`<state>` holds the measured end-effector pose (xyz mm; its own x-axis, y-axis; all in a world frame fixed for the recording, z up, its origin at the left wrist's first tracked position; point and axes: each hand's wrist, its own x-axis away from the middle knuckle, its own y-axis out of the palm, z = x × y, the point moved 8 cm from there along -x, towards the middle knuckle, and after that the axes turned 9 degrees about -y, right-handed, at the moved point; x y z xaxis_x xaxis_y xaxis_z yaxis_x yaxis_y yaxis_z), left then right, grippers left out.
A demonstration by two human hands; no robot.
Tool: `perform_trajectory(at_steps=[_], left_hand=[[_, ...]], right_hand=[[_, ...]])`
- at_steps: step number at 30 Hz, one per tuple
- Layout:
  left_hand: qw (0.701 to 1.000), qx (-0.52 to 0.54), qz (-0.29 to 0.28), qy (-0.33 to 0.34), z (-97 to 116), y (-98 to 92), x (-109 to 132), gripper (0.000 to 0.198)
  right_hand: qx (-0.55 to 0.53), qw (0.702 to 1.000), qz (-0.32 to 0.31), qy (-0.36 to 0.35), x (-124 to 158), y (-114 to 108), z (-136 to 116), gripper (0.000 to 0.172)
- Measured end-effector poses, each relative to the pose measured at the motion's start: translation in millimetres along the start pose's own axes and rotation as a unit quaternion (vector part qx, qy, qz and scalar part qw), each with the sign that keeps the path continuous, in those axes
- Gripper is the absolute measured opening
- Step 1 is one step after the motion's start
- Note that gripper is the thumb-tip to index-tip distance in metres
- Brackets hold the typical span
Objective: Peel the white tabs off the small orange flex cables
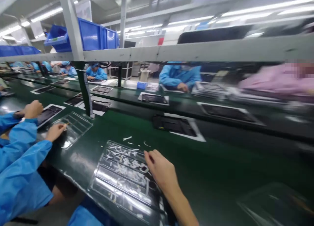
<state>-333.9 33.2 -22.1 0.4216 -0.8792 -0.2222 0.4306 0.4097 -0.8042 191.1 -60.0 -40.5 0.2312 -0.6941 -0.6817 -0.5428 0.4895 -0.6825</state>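
Observation:
My right hand (162, 172) reaches in from the lower right, its forearm bare. Its fingers are curled and pinched together at the right edge of a clear plastic tray (100, 173). Anything between the fingertips is too small to make out. Long ridges divide the tray, and many small white strips and curled scraps (125, 162) lie scattered in it. A few loose white scraps (127, 138) rest on the green bench just beyond the tray. My left hand is not in view; a piece of blue cloth (84, 216) shows at the bottom edge.
A co-worker's blue-sleeved hands (56, 132) work at the left over another clear tray (78, 126). A flat black part (176, 124) lies on white paper ahead, with more along the line (225, 113). A post (85, 88) stands at left; blue bins (90, 35) sit overhead.

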Motion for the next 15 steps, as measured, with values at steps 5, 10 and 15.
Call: perform_trajectory(at_steps=[5,10,15], left_hand=[[0.998,-0.024,0.02,0.05,13,12.8,15,0.029],[0.945,0.029,-0.024,0.325,81,82.6,77,0.019],[0.844,0.112,-0.126,0.509,172,127.6,159,0.025]], right_hand=[[0.023,0.997,0.023,0.075,23,-22,26,0.023],[0.056,0.987,0.053,0.139,61,-44,25,0.021],[0.105,0.971,0.084,0.196,110,-83,8,0.021]])
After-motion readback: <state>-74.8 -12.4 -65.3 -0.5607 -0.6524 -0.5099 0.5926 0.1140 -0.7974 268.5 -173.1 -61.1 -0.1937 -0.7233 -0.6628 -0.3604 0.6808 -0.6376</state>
